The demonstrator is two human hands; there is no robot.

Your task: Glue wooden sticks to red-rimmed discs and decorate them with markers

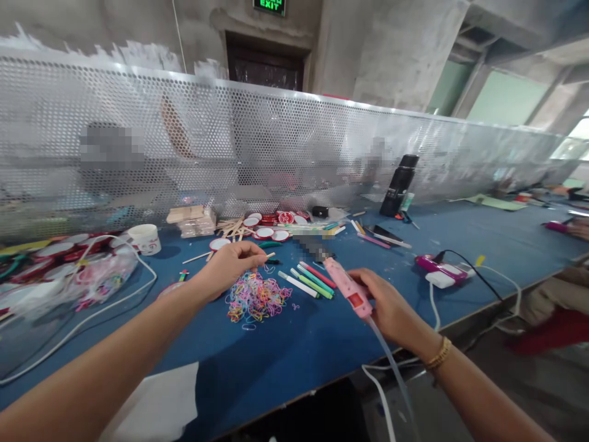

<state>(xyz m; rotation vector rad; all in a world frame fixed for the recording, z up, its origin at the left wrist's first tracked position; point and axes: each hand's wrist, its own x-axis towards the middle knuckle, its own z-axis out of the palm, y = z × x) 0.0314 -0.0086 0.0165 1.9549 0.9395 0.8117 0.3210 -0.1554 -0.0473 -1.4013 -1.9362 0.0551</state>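
My left hand point(230, 264) is held above the blue table point(285, 350), fingers pinched on a thin wooden stick point(269, 255) whose tip pokes out to the right. Just below it lies a heap of coloured rubber bands point(256, 298). My right hand point(391, 304) grips a pink glue gun point(347, 286) with its nozzle pointing up and left toward the stick; a glue rod and white cord trail down from its back. Several coloured markers point(313, 280) lie between the two hands.
A white paper cup point(145, 238), wooden sticks point(232, 228) and red-and-white round discs point(271, 226) sit toward the back by a perforated metal screen point(276, 141). A black bottle point(398, 185) stands right of centre. A second pink glue gun point(437, 265) and white adapter lie at right. White paper point(161, 405) lies near the front edge.
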